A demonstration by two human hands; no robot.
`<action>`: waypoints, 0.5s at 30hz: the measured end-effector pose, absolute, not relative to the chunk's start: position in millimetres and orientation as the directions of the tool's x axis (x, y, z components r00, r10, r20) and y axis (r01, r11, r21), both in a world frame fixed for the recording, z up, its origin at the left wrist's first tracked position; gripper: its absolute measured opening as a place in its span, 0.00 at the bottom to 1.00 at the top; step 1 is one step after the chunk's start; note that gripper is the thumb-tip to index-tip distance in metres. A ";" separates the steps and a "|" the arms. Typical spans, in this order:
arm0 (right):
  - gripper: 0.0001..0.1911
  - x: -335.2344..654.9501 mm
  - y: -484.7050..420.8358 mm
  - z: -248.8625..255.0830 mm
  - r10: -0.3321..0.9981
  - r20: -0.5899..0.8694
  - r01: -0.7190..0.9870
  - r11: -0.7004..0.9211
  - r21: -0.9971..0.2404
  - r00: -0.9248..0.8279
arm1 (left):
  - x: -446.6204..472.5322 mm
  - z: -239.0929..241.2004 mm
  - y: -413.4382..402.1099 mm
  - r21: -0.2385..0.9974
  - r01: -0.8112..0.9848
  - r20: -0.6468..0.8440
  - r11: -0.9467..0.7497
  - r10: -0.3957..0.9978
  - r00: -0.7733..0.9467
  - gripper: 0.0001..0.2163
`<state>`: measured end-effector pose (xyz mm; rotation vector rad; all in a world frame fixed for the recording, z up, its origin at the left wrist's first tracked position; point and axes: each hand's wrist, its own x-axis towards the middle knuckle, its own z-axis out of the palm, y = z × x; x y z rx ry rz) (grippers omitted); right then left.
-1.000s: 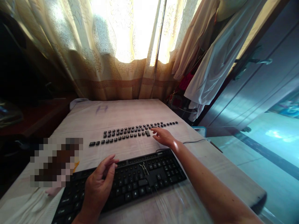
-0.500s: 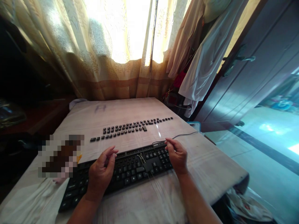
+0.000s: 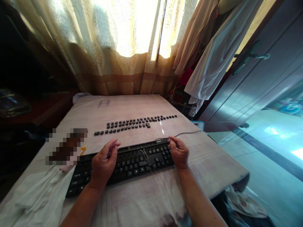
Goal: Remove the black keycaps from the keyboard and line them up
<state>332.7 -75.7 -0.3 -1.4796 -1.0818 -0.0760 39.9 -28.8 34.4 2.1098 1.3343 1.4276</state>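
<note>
A black keyboard (image 3: 132, 170) lies slanted on the cloth-covered table, some keys gone from its upper rows. My left hand (image 3: 104, 160) is over its left half, fingers curled in towards the thumb, nothing visible in them. At the right end is my right hand (image 3: 178, 153), its fingers bent together by the keyboard's upper corner; no held thing shows. Between the hands, a thin metal wire tool (image 3: 145, 154) rests on the keyboard. Beyond it, loose black keycaps (image 3: 127, 127) stand in several rows. What lies under my palms is hidden.
The keyboard's cable (image 3: 189, 132) runs off to the right. A pixelated object (image 3: 67, 146) and white cloth (image 3: 35, 192) occupy the left side. Curtains (image 3: 113, 63) hang behind the table (image 3: 213, 164); clothes (image 3: 205, 72) and a door (image 3: 241, 82) are on the right.
The view has shifted slightly, so the rows of keycaps and the keyboard appear higher. Both hands keep nearly the same pose over the keyboard.
</note>
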 end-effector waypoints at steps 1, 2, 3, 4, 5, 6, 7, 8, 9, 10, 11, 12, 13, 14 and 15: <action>0.12 332.5 -76.0 0.3 0.568 0.613 0.640 0.185 -0.745 0.550 | 40.1 34.1 -28.8 0.645 0.542 0.590 -0.539 0.802 0.094 0.14; 0.12 332.2 -76.3 1.1 0.578 0.615 0.644 0.191 -0.741 0.537 | 40.4 33.8 -29.0 0.645 0.546 0.588 -0.535 0.804 0.094 0.14; 0.12 331.9 -76.8 2.0 0.590 0.617 0.650 0.195 -0.735 0.521 | 40.7 33.6 -29.2 0.645 0.549 0.584 -0.532 0.806 0.094 0.14; 0.12 331.4 -77.2 2.9 0.601 0.620 0.658 0.198 -0.726 0.504 | 41.0 33.4 -29.4 0.646 0.552 0.580 -0.527 0.809 0.094 0.14; 0.12 330.8 -77.8 3.8 0.610 0.626 0.669 0.201 -0.716 0.486 | 41.3 33.2 -29.6 0.646 0.556 0.576 -0.523 0.812 0.094 0.14; 0.12 330.1 -78.3 4.9 0.617 0.633 0.680 0.206 -0.703 0.467 | 41.4 33.2 -29.7 0.647 0.562 0.570 -0.516 0.816 0.093 0.14; 0.12 329.3 -78.8 6.0 0.623 0.641 0.691 0.214 -0.690 0.447 | 41.4 33.2 -29.7 0.647 0.567 0.566 -0.510 0.820 0.091 0.14; 0.12 328.4 -79.3 7.3 0.630 0.650 0.701 0.225 -0.677 0.425 | 41.3 33.3 -29.6 0.648 0.571 0.561 -0.504 0.823 0.089 0.14; 0.12 327.5 -79.7 8.8 0.639 0.657 0.712 0.236 -0.662 0.399 | 41.1 33.4 -29.5 0.648 0.575 0.559 -0.500 0.824 0.087 0.14; 0.12 326.4 -80.1 10.7 0.652 0.662 0.723 0.246 -0.646 0.370 | 40.9 33.6 -29.4 0.647 0.577 0.560 -0.499 0.824 0.085 0.15; 0.12 325.3 -80.6 12.9 0.673 0.660 0.735 0.252 -0.629 0.335 | 40.7 33.9 -29.4 0.647 0.577 0.561 -0.499 0.823 0.082 0.15; 0.12 324.1 -81.2 15.5 0.697 0.655 0.749 0.258 -0.610 0.293 | 40.6 34.2 -29.5 0.647 0.576 0.563 -0.500 0.822 0.081 0.14; 0.12 322.8 -82.0 18.3 0.722 0.647 0.765 0.266 -0.587 0.245 | 40.6 34.6 -29.8 0.647 0.574 0.565 -0.502 0.821 0.081 0.14; 0.12 321.6 -83.2 21.1 0.745 0.640 0.781 0.281 -0.558 0.189 | 40.8 35.2 -30.2 0.647 0.572 0.566 -0.505 0.820 0.084 0.14; 0.13 320.3 -84.8 23.9 0.765 0.632 0.797 0.303 -0.523 0.124 | 41.0 35.8 -30.8 0.646 0.569 0.568 -0.509 0.818 0.087 0.14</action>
